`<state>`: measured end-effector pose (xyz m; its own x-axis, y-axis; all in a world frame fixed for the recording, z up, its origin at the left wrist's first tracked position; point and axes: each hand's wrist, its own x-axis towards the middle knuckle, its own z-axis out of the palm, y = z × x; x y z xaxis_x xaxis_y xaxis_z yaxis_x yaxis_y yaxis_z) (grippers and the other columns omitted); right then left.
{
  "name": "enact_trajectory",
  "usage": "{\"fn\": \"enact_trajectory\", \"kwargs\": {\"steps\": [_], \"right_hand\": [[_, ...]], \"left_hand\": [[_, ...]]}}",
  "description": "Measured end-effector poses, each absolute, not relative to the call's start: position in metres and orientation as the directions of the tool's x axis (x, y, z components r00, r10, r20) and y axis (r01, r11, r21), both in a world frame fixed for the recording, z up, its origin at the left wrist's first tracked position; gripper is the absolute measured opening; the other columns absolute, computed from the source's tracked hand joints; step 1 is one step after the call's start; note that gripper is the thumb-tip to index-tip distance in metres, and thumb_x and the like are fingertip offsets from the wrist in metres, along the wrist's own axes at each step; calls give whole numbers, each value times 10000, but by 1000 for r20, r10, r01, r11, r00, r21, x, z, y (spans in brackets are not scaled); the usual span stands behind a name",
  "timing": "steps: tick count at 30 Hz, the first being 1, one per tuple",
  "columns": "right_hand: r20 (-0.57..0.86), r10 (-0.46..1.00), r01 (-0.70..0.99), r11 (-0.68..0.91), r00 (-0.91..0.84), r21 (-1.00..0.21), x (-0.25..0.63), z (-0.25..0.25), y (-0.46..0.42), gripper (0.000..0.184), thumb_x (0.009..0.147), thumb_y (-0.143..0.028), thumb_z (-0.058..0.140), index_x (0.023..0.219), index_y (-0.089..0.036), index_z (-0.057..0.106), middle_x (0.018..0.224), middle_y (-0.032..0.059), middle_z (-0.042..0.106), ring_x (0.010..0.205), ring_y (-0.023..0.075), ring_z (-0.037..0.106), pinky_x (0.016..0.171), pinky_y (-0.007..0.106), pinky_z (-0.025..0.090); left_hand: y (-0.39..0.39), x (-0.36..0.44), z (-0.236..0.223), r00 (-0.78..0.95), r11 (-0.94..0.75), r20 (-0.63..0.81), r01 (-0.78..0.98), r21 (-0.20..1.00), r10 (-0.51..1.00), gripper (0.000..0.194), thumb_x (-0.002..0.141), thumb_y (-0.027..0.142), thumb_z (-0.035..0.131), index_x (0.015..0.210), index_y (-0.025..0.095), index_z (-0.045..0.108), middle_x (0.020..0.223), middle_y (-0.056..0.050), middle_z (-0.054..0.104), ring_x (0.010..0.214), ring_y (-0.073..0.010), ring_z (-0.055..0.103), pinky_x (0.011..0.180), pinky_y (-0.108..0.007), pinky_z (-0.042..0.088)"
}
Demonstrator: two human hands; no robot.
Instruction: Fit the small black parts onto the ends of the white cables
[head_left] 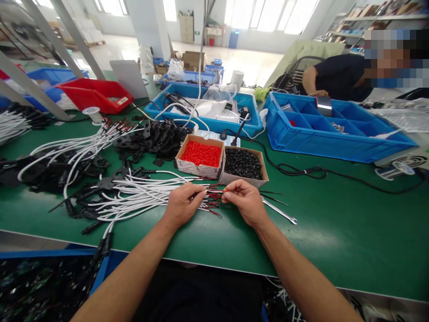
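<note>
My left hand (pixel 183 202) pinches a white cable near its stripped end, just in front of the two small boxes. Close to its right, my right hand (pixel 244 201) is closed at the cable's wire end, with a bit of red showing at its fingertips. A bundle of white cables (pixel 134 197) with red and black wire ends lies under and left of my left hand. Behind my hands stand a cardboard box of small red parts (pixel 201 153) and a cardboard box of small black parts (pixel 243 163). An open-end wrench (pixel 279 211) lies right of my right hand.
Black brackets (pixel 157 138) and more white cables (pixel 77 147) cover the table's left. A red bin (pixel 97 95), a blue tray (pixel 167 112) and a divided blue bin (pixel 318 141) line the back. A black cord (pixel 295 172) crosses the right. A person (pixel 342 76) sits opposite.
</note>
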<state>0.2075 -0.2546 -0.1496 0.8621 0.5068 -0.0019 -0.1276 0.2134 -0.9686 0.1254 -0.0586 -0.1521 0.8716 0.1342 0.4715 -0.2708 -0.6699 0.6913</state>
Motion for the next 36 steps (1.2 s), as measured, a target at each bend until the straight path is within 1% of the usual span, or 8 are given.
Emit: {"fn": "enact_trajectory", "kwargs": {"steps": [3, 6, 10, 14, 18, 23, 29, 36], "right_hand": [[15, 500, -54, 124, 866, -991, 208, -150, -256, 270, 715, -297, 807, 853, -148, 628, 743, 23, 672, 643, 132, 633, 651, 261, 538], [84, 504, 108, -20, 860, -994, 208, -148, -258, 215, 756, -301, 768, 860, -155, 650, 779, 23, 671, 665, 129, 613, 648, 256, 507], [244, 544, 408, -203, 803, -890, 207, -143, -259, 83, 799, -229, 717, 849, -171, 683, 811, 13, 660, 707, 127, 584, 668, 256, 468], [365, 591, 570, -203, 720, -796, 203, -144, -253, 38, 815, -195, 714, 847, -182, 699, 831, 10, 663, 772, 135, 600, 720, 263, 466], [386, 635, 607, -168, 669, -777, 201, -148, -248, 58, 837, -197, 707, 893, -199, 722, 860, 10, 685, 805, 138, 622, 754, 266, 478], [364, 668, 605, -162, 649, -780, 202, -150, -250, 171, 866, -142, 651, 1009, -207, 720, 952, 16, 702, 888, 143, 642, 829, 271, 490], [293, 613, 550, -284, 734, -785, 201, -151, -250, 49, 855, -205, 669, 894, -194, 698, 876, 3, 699, 796, 146, 646, 751, 262, 493], [383, 667, 687, -273, 639, -673, 203, -156, -251, 92, 895, -272, 630, 887, -205, 693, 878, 18, 684, 799, 164, 636, 749, 285, 481]], "left_hand": [[-58, 125, -153, 867, -694, 485, -279, 663, 114, 110, 894, 254, 597, 929, 194, 682, 813, -13, 652, 732, -118, 584, 702, -239, 434], [-57, 125, -153, 871, -722, 487, -295, 626, 67, 104, 896, 243, 585, 927, 195, 672, 826, -16, 643, 750, -125, 579, 713, -248, 432], [-59, 123, -152, 885, -728, 465, -321, 606, -3, 133, 903, 201, 537, 976, 185, 647, 892, -31, 645, 834, -144, 589, 774, -268, 444], [-62, 122, -153, 907, -720, 416, -336, 607, -73, 130, 905, 197, 514, 977, 173, 619, 934, -39, 644, 896, -159, 588, 825, -287, 445], [-64, 123, -155, 921, -710, 381, -323, 626, -82, 118, 918, 222, 506, 954, 174, 607, 912, -31, 637, 874, -152, 585, 805, -280, 442], [-64, 123, -155, 921, -709, 385, -315, 631, -66, 102, 920, 237, 512, 923, 177, 595, 868, -23, 620, 830, -145, 573, 770, -270, 432], [-66, 123, -151, 925, -715, 371, -315, 624, -84, 136, 932, 238, 488, 877, 172, 594, 840, -35, 605, 826, -153, 562, 768, -279, 424], [-65, 123, -149, 946, -799, 300, -273, 536, -122, 200, 958, 266, 444, 891, 180, 611, 863, -41, 628, 842, -159, 578, 775, -280, 430]]}}
